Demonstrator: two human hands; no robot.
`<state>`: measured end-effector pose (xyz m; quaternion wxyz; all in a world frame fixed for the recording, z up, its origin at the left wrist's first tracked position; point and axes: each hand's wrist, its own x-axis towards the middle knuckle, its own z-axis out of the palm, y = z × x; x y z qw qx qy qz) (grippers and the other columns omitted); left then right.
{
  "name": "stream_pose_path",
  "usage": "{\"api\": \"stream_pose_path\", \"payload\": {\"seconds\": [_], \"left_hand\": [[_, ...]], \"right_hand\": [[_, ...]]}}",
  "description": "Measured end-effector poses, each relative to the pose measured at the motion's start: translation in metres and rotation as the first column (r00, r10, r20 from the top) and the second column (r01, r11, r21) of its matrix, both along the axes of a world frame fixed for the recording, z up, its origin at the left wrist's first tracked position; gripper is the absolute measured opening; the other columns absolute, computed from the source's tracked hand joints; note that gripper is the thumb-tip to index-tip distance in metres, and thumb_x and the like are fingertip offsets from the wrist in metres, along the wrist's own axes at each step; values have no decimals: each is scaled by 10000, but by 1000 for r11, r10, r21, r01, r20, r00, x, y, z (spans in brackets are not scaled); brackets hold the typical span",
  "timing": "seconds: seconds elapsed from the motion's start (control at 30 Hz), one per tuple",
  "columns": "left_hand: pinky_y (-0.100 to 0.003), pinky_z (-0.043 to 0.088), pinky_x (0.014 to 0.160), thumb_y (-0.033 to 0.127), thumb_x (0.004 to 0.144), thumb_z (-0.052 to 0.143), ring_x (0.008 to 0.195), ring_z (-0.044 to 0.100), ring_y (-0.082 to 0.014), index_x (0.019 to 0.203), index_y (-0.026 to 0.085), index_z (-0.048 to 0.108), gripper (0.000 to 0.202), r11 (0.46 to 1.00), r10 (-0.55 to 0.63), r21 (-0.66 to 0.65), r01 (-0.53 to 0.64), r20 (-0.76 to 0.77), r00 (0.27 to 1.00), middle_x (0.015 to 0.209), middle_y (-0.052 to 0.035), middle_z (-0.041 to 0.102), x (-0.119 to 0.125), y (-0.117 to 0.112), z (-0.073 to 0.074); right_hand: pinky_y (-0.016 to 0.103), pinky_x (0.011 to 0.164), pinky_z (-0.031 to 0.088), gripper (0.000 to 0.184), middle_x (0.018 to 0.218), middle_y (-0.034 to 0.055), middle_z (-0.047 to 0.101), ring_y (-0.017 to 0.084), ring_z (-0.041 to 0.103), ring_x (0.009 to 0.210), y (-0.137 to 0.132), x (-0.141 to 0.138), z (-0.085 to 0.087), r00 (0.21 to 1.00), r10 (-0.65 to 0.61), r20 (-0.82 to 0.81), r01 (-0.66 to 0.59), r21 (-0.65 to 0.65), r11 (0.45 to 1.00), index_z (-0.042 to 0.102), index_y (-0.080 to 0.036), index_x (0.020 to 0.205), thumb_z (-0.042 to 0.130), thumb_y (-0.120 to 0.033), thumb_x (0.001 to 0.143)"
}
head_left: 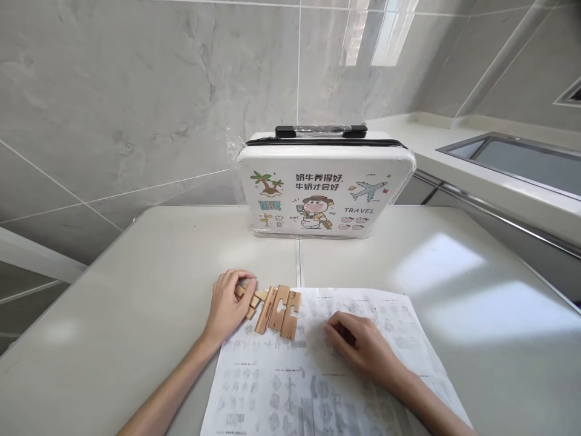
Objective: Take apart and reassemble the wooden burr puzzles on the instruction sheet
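My left hand [229,303] rests on the white table [136,290] with its fingers curled around a small wooden puzzle piece [247,298]. Just to its right lie several notched wooden pieces [279,310] side by side, on the top left corner of a printed instruction sheet [318,375]. On that sheet my right hand [358,345] lies loosely closed, fingers tucked under. I cannot see anything held in it.
A small white suitcase [324,184] with cartoon travel drawings and a black handle stands upright against the grey tiled wall [136,91]. At the right runs a counter with a steel sink [521,160]. A seam [298,260] divides the table.
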<state>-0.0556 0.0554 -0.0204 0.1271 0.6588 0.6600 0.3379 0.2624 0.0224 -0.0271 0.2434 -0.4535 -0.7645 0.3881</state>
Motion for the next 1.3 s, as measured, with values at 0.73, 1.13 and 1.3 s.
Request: {"api": "stream_pose_path", "payload": {"seconds": [0.73,1.13,1.3], "left_hand": [[-500,461,982,478,920,637,1101,614,-318,937,356,734,157,996,0,-91,5,52,999,1078,-60,711,4,-5,7],[-459,471,943,345,1015,442,1097,620,-296,1026,365,704,263,996,24,-91,-19,63,998,1100,-38,718,5,-5,10],[-468,450,987,390,1008,479,1100,623,-297,1035,347,697,224,997,16,-82,-11,62,998,1099,-47,714,6,-6,8]], "right_hand": [[276,521,403,245,656,-6,608,149,542,530,0,-3,-8,1000,22,20,-24,117,993,559,-252,846,467,-334,1057],[299,483,417,230,639,-2,608,169,579,507,2,-4,-6,998,54,31,-58,157,986,539,-268,829,471,-315,1044],[293,497,406,248,661,-4,613,161,580,530,-1,-2,-7,997,45,57,-54,157,986,540,-258,823,474,-333,1050]]}}
